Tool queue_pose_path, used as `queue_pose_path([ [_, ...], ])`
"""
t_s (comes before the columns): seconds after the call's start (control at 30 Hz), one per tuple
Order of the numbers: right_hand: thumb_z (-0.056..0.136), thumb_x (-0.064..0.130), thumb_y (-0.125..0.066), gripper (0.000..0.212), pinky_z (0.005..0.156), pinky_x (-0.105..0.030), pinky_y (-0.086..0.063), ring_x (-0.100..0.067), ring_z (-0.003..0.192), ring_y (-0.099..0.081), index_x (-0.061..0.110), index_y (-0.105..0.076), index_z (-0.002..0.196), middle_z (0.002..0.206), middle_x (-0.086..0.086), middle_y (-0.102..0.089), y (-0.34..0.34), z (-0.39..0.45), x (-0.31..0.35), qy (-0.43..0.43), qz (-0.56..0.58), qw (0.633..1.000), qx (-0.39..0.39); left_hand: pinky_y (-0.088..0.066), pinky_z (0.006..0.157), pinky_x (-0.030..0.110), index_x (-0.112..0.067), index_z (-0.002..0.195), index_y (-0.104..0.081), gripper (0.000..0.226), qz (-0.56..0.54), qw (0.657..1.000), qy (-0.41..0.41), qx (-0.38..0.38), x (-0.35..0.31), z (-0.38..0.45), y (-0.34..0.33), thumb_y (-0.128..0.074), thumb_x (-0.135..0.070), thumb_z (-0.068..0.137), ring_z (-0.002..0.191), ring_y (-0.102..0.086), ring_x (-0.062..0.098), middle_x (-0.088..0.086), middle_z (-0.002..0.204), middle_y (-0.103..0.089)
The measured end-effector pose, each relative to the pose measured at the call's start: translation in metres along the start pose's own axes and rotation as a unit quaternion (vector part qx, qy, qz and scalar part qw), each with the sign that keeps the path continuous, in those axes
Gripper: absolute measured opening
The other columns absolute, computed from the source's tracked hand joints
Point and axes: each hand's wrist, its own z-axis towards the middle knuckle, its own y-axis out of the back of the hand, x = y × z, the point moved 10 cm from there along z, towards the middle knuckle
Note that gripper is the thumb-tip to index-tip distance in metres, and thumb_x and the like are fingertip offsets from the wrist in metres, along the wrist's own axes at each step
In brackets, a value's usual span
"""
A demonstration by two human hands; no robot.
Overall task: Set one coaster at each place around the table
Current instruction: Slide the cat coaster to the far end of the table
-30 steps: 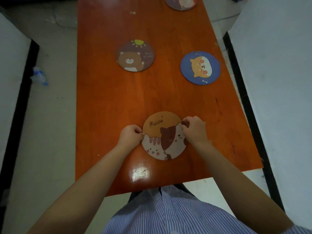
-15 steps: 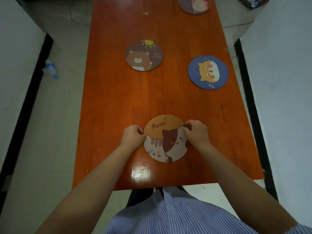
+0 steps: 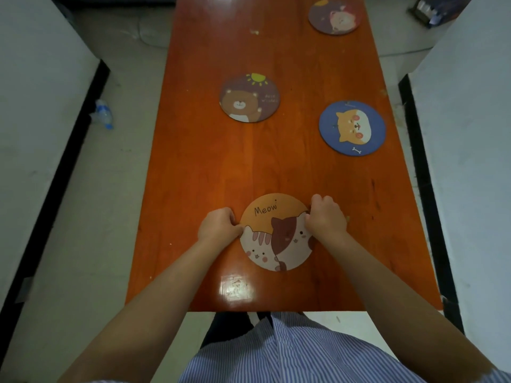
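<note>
Cat coaster (marked "Meow"), flat on bench, near end. Left hand and right hand pinch its opposite edges.

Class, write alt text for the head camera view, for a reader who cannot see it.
Both hands, left hand and right hand, pinch opposite edges of a "Meow" cat coaster lying near the orange table's near end. Farther along lie a bear coaster, a blue dog coaster and a fourth coaster.
</note>
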Motion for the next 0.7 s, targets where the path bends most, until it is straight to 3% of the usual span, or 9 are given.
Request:
queue_pose_path([
  [0.1, 0.090, 0.011, -0.051, 0.017, 0.077, -0.036, -0.046, -0.032, 0.102, -0.050, 0.005, -0.052, 0.107, 0.112, -0.018, -0.053, 0.012, 0.003, 0.017, 0.031, -0.010, 0.999, -0.038, -0.045, 0.057, 0.032, -0.011, 0.086, -0.059, 0.019, 0.057, 0.998, -0.031, -0.018, -0.001, 0.002, 0.017, -0.058, -0.030, 0.085, 0.074, -0.053, 0.023, 0.004, 0.079, -0.057],
  [0.2, 0.091, 0.014, -0.051, 0.024, 0.082, -0.038, -0.047, -0.033, 0.106, -0.050, 0.002, -0.054, 0.112, 0.114, -0.019, -0.055, 0.018, 0.009, 0.050, 0.070, -0.009, 0.996, -0.061, -0.050, 0.068, 0.036, -0.010, 0.091, -0.058, 0.020, 0.106, 0.991, -0.058, -0.054, 0.009, 0.011, 0.045, -0.052, -0.029, 0.089, 0.081, -0.053, 0.025, 0.011, 0.096, -0.060],
  [0.37, 0.091, 0.019, -0.052, 0.027, 0.082, -0.037, -0.048, -0.031, 0.103, -0.052, 0.002, -0.057, 0.111, 0.112, -0.017, -0.058, 0.012, 0.019, 0.128, 0.110, -0.018, 0.989, -0.097, -0.050, 0.078, 0.040, -0.006, 0.096, -0.059, 0.021, 0.169, 0.972, -0.132, -0.095, 0.039, 0.034, 0.097, -0.049, -0.024, 0.090, 0.097, -0.053, 0.030, 0.013, 0.102, -0.059],
  [0.47, 0.091, 0.021, -0.052, 0.029, 0.083, -0.040, -0.050, -0.032, 0.104, -0.053, 0.002, -0.057, 0.112, 0.112, -0.018, -0.059, 0.000, 0.025, 0.178, 0.092, -0.020, 0.990, -0.110, -0.048, 0.083, 0.042, -0.004, 0.100, -0.058, 0.023, 0.213, 0.956, -0.190, -0.071, 0.059, 0.050, 0.118, -0.047, -0.022, 0.091, 0.103, -0.051, 0.032, 0.016, 0.107, -0.058],
  [0.7, 0.091, 0.021, -0.050, 0.035, 0.101, -0.047, -0.042, -0.035, 0.124, -0.040, 0.004, -0.052, 0.121, 0.132, -0.018, -0.046, -0.042, 0.026, 0.250, -0.038, 0.034, 0.995, -0.085, -0.044, 0.095, 0.041, -0.008, 0.118, -0.055, 0.031, 0.300, 0.898, -0.321, 0.040, 0.102, 0.078, 0.148, -0.044, -0.019, 0.091, 0.118, -0.047, 0.030, 0.013, 0.124, -0.055],
])
